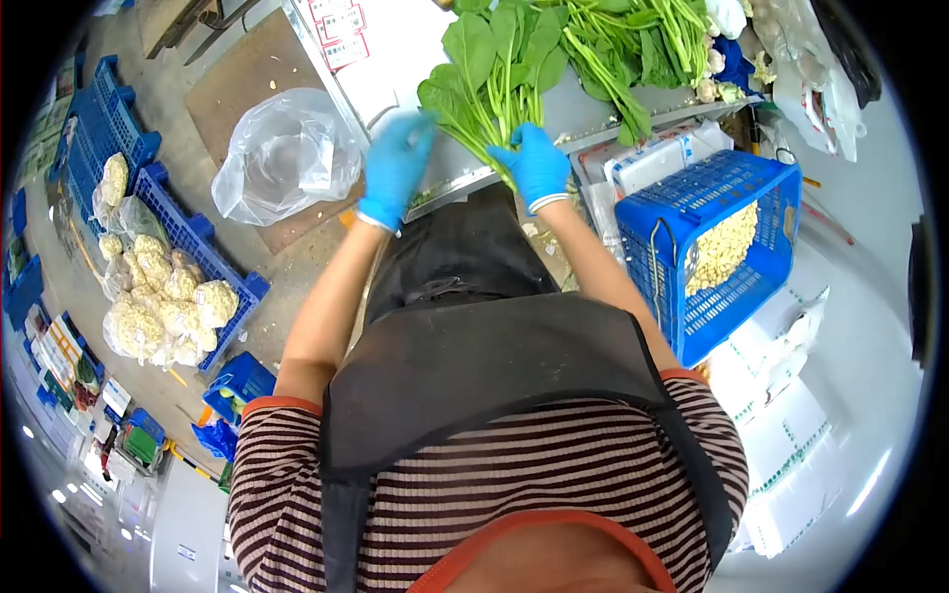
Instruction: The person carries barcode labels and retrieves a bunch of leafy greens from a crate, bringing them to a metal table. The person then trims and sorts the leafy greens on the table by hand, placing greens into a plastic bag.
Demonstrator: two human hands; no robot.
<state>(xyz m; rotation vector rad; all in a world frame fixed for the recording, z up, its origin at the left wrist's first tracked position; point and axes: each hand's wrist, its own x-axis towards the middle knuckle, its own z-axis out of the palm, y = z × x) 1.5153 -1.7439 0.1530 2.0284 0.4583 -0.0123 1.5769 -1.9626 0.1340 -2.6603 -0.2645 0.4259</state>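
My right hand (539, 170), in a blue glove, is closed on the lower stems of a bunch of leafy greens (494, 84) at the table's front edge. To the left of the bunch, my left hand (397, 168), also gloved in blue, is smeared by motion, and its fingers cannot be made out. More leafy greens (643, 44) lie on the metal table (583, 111) to the right. White sheets with red print (341, 35) are at the table's upper left.
An open clear plastic bag (287, 158) hangs left of the table. A blue basket (707, 247) with pale pieces stands at the right. Bags of pale pieces (168, 306) rest on blue pallets (188, 227) at the far left. White garlic-like bulbs (714, 61) lie at the table's right end.
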